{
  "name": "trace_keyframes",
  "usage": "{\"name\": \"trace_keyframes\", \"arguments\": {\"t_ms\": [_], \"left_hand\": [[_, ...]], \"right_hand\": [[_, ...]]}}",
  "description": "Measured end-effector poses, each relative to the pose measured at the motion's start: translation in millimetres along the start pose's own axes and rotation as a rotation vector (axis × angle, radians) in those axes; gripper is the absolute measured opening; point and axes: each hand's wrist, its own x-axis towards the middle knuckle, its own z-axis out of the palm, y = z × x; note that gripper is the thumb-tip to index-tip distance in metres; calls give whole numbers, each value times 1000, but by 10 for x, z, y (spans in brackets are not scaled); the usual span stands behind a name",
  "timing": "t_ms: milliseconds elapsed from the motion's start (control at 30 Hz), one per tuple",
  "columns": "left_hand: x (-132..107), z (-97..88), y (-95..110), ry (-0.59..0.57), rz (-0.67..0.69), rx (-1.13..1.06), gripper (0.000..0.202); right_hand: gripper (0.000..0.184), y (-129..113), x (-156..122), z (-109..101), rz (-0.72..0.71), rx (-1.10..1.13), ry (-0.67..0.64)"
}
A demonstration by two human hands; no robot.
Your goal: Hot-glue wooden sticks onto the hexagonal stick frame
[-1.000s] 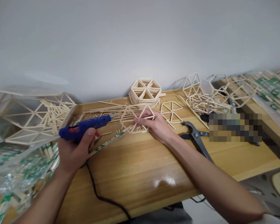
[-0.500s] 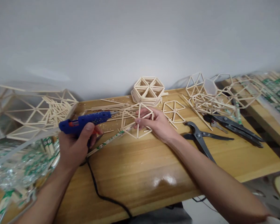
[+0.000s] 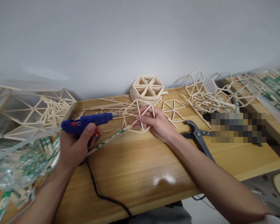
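Note:
My left hand [image 3: 76,146] is wrapped around a blue glue gun [image 3: 91,120], its nozzle pointing right. A black cord trails from below that hand over the table. Between the thumb and fingers of my right hand [image 3: 155,123] is a hexagonal stick frame [image 3: 142,127] with spokes, held above the tabletop. The nozzle tip is close to the frame's left corner; I cannot tell whether they touch. Beneath the frame's left part lies a wrapped pair of chopsticks [image 3: 107,141]. A second spoked frame [image 3: 174,110] rests flat to the right of my right hand.
Stacked hexagon frames [image 3: 148,88] stand by the wall, with loose sticks [image 3: 107,107] to their left. Pliers [image 3: 198,135] lie at right. Larger stick structures [image 3: 35,109] and wrapped chopsticks [image 3: 18,165] occupy the left; more frames [image 3: 224,93] sit at the back right.
My right hand has turned the hexagonal frame slightly, so one corner now points left toward the nozzle. The glue gun has shifted a little to the right.

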Motion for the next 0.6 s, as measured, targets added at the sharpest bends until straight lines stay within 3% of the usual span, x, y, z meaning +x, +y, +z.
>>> {"name": "trace_keyframes", "arguments": {"t_ms": [600], "left_hand": [[10, -31, -55, -64, 14, 102, 42]], "right_hand": [[46, -12, 2, -10, 43, 16, 0]]}}
